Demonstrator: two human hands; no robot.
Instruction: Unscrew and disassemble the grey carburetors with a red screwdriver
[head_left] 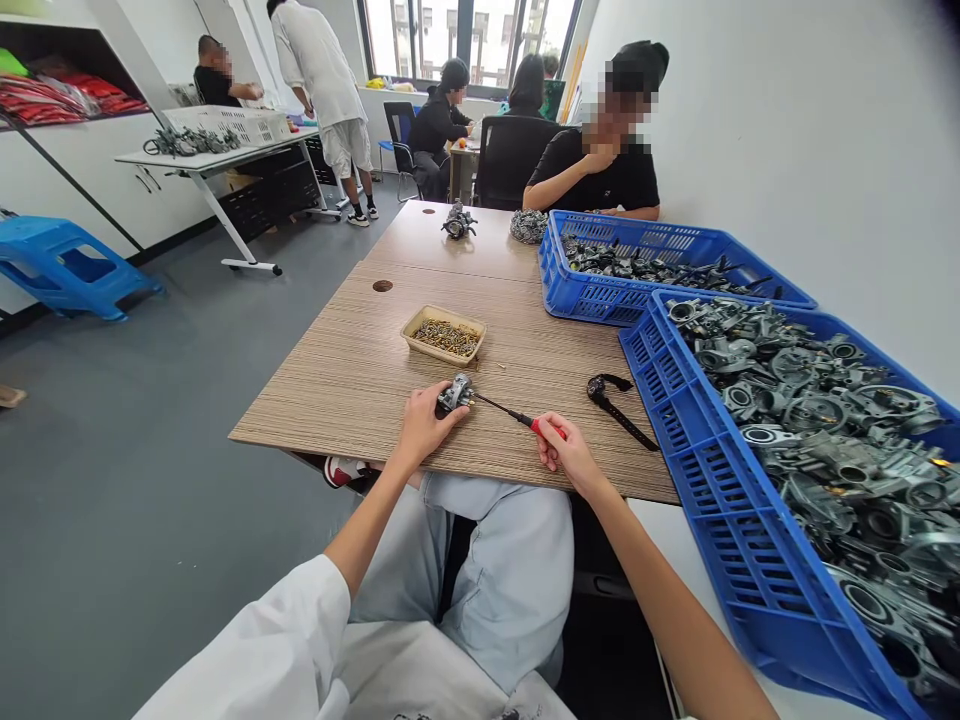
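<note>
On the table (337, 360), my left hand (426, 425) is closed around a small grey cast-metal part (457, 392), which looks like a carburetor body. My right hand (562, 450) grips the red handle of a screwdriver (517, 415). The screwdriver's thin dark shaft points left, and its tip meets the right side of the metal part, close to a brass-coloured spot. Just beyond my left hand stands a cream tray (407, 340) full of small brass-coloured screws. A loose screw (501, 366) lies to the right of that tray.
A black wristwatch (611, 400) lies right of my right hand. Two blue crates of metal parts, one near (697, 510) and one far (551, 275), line the right side. Another metal assembly (457, 222) stands at the far end. A person (600, 170) sits opposite.
</note>
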